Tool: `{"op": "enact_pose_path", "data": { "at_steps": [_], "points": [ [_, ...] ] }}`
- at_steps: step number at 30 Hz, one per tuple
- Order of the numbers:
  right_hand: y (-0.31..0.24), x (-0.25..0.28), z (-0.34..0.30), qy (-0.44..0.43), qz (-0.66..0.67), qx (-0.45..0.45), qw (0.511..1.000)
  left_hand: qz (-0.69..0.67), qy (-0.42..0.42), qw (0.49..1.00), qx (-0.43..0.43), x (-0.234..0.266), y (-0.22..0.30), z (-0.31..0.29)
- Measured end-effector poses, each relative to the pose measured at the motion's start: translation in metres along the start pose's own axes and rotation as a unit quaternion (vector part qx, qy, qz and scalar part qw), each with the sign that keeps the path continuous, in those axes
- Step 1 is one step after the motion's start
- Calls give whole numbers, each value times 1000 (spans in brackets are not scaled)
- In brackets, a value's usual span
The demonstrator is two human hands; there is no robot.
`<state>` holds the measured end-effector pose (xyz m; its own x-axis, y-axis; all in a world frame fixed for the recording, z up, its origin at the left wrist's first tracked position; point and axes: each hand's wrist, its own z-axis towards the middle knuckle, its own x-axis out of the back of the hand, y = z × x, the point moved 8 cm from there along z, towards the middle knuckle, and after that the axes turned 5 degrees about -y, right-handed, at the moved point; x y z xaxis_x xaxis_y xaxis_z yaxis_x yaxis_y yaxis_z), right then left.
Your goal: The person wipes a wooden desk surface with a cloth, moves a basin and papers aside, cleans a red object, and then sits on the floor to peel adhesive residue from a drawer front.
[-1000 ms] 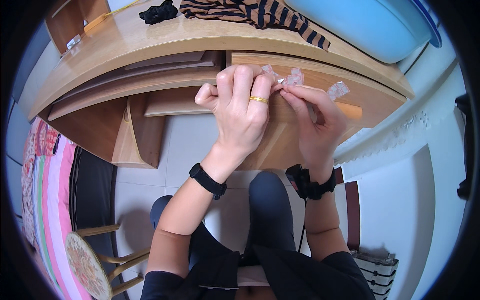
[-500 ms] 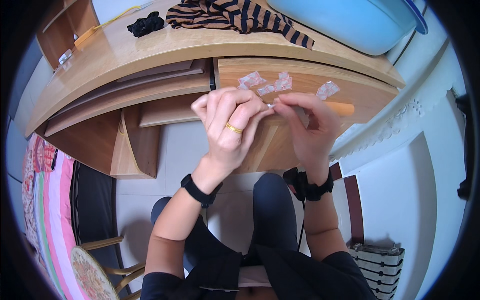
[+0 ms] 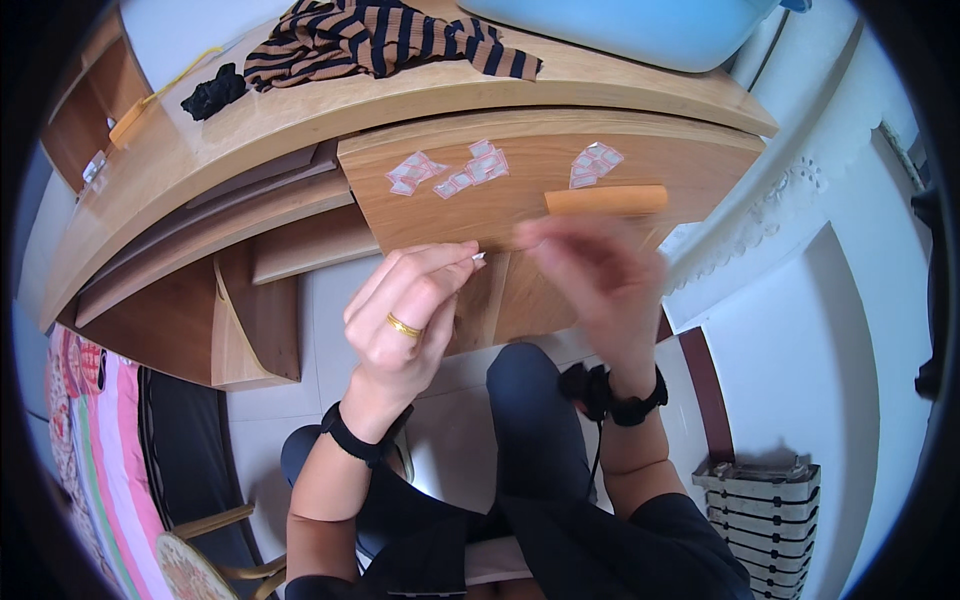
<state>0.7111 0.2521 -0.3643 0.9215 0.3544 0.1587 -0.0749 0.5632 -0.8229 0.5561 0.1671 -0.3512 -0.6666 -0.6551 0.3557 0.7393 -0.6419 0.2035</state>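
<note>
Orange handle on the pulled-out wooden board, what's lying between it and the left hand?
In the head view, only bare wood of the board lies between the orange handle and the left hand; small clear packets sit farther up.

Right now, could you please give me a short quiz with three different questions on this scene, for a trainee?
1. True or false: the small clear packets lie on the pulled-out wooden board.
2. Which hand wears a gold ring?
A. the left hand
B. the right hand
C. both
3. Fill in: the striped cloth on the desk top is brown and ____.

Key:
1. True; they lie in loose clusters, beside an orange stick-shaped thing.
2. A; the ring is on the left hand, whose fingertips pinch something tiny. The right hand is blurred.
3. Black (dark stripes).
</note>
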Motion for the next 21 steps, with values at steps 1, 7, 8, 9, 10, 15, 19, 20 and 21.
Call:
{"op": "enact_pose_path", "data": {
  "at_steps": [1, 7, 8, 9, 10, 15, 19, 20, 21],
  "points": [
    [-10, 16, 4, 60, -67, 72, 993, -24, 2, 999, 27, -2, -3, -1],
    [-40, 44, 28, 110, -344, 287, 887, -155, 24, 966, 207, -12, -27, -11],
    [-43, 45, 32, 98, -356, 295, 881, -163, 27, 962, 217, -12, -30, -12],
    [-45, 43, 36, 81, -370, 299, 876, -172, 29, 958, 228, -12, -32, -14],
    [-50, 43, 39, 62, -385, 305, 869, -168, 30, 958, 231, -12, -33, -14],
    [-62, 34, 51, -62, -470, 316, 822, -160, 32, 958, 236, -10, -36, -15],
    [-61, 28, 56, -101, -536, 317, 776, -136, 30, 965, 223, -7, -34, -13],
    [-60, 27, 56, -100, -549, 319, 766, -133, 33, 965, 221, -7, -34, -12],
    [-57, 25, 58, -101, -564, 311, 759, -130, 34, 966, 220, -6, -34, -12]
  ]
}}
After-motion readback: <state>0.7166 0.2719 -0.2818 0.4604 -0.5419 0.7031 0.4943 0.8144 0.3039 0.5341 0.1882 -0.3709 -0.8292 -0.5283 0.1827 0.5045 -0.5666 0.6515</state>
